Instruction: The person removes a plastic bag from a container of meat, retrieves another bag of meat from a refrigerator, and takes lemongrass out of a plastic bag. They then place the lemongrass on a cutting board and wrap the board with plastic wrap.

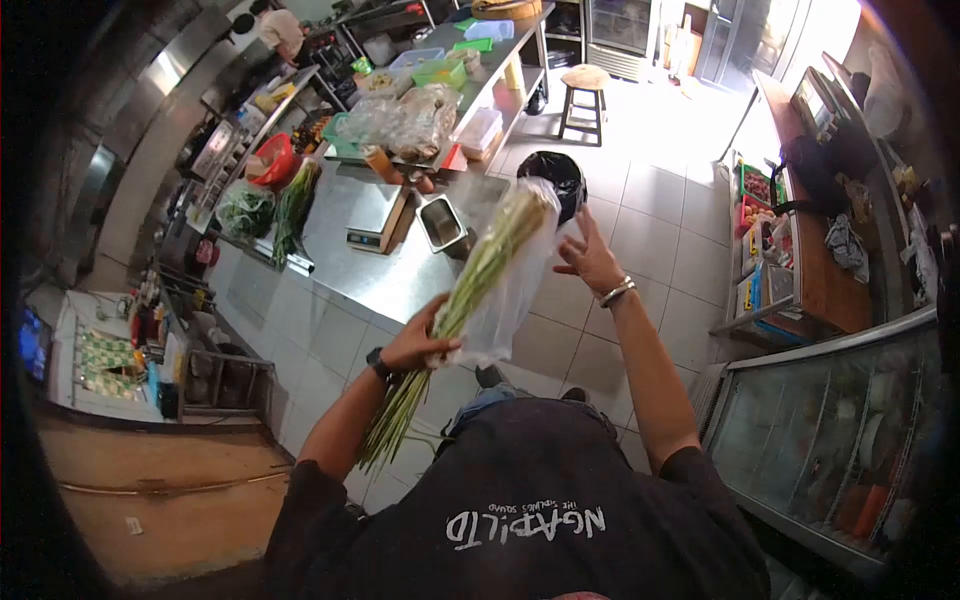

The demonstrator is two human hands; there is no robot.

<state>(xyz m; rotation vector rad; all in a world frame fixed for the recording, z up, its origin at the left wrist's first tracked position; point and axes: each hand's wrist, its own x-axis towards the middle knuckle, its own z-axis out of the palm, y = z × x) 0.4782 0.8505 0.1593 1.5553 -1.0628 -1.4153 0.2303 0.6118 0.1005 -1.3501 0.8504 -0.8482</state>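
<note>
My left hand (422,338) is closed around a bundle of long green stalks (480,270), held at a slant over the floor. The pale, thicker ends point up and away; the thin green ends hang down past my wrist. A clear plastic bag (510,310) covers the upper part of the bundle and hangs loose along its right side. To the right of the bag, my right hand (592,258) is raised with its fingers apart and nothing in it. Just beyond the bundle's far end stands a bin lined with a black bag (553,172).
On the steel table (335,250) are a kitchen scale (377,217), a metal container (441,222), bagged produce (425,118) and leafy greens (297,205). A wooden stool (584,92) stands farther back. A glass-doored fridge (825,430) is at right. Another person (280,32) stands far left.
</note>
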